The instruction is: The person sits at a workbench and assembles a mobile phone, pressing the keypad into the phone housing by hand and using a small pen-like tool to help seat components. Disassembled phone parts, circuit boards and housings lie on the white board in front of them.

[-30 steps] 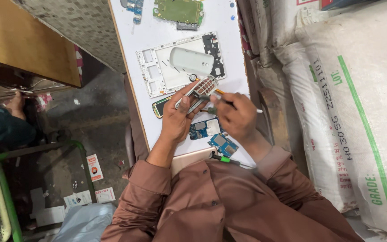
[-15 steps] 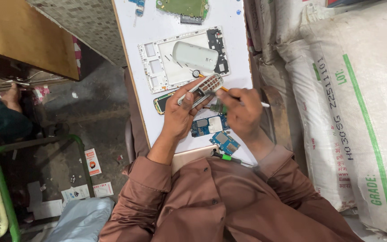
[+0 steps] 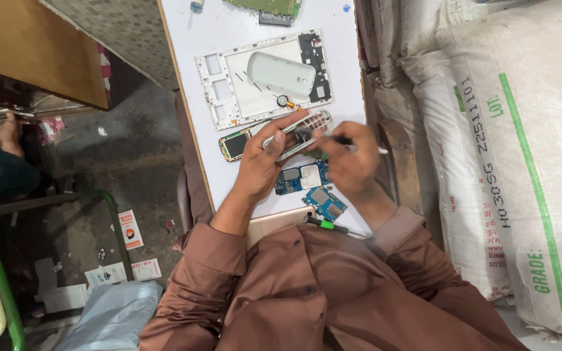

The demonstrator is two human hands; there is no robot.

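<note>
At frame centre, the left hand (image 3: 261,166) gripped a small phone frame (image 3: 297,133), long axis slanting up-right above the white surface (image 3: 229,32); the right hand (image 3: 349,159) pinched a thin tool (image 3: 362,144) touching it.

Bare counter (image 3: 229,32) lies open left of the green circuit board (image 3: 265,6); the white tablet frame (image 3: 261,81) with its phone back cover (image 3: 281,73) fills the middle; blue circuit boards (image 3: 313,188) and a screwdriver (image 3: 333,226) crowd the near edge; sacks (image 3: 489,130) wall the right
</note>
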